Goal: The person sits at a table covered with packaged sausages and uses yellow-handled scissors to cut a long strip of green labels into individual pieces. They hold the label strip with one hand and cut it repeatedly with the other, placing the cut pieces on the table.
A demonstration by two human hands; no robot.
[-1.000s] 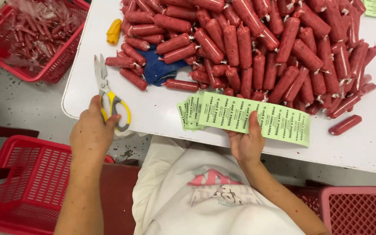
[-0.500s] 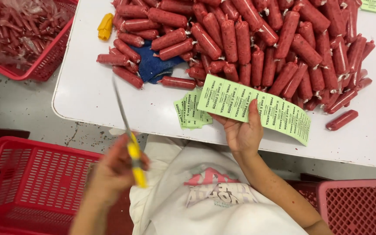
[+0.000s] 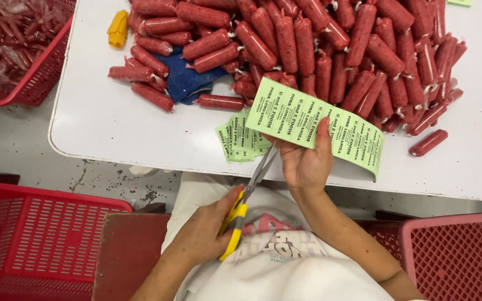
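Green paper fills the right hand [image 3: 306,161]: a sheet of printed labels [image 3: 319,124] is pinched between the thumb, which lies across its face, and the fingers behind it, so that the sheet is lifted off the white table [image 3: 124,128] and slants down to the right. The left hand [image 3: 207,231] is clenched around the yellow handles of a pair of scissors [image 3: 246,199], whose blades point up and to the right and reach the lower left edge of the held sheet; whether the blades have bitten into the paper cannot be told. Just to the left of the sheet, flat on the table near its front edge, lies a small stack of cut green labels [image 3: 240,139]. Behind both, a large heap of red sausages [image 3: 330,50] in tied casings covers the far side of the table, with one stray sausage [image 3: 428,142] lying apart to the right. A blue cloth [image 3: 185,82] shows under the left end of the heap, and a small yellow object [image 3: 117,28] sits beside it near the table's far left corner. On the floor stand red plastic baskets: one [image 3: 34,245] at the lower left, one [image 3: 458,256] at the lower right, and one at the upper left [image 3: 34,83] holding a clear bag of more sausages. The person wears a white shirt [image 3: 285,262].
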